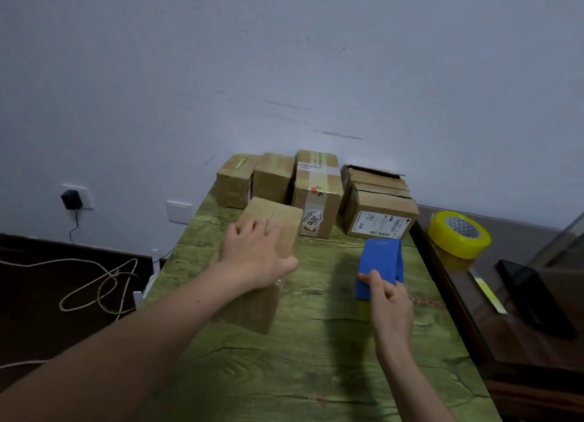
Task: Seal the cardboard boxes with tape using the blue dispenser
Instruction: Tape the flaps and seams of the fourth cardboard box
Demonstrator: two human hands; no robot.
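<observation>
Left hand (256, 254) lies flat, fingers spread, pressing the top of the near box (286, 214). Right hand (389, 298) is clamped round the near end of the blue dispenser (380, 262). The dispenser is over the green table (316, 364) at 3 o'clock of that box, not touching it.

Risks:
- The box looks small and light, so a tape pull could skid or tip it if the palm goes slack.
- The hand partly covers the seam, so the strip may land off-line.
- Tape end not visible, may not catch.

Near box is plain brown with its flaps down. Open-flapped box (377, 176) waits at 1 o'clock.
</observation>
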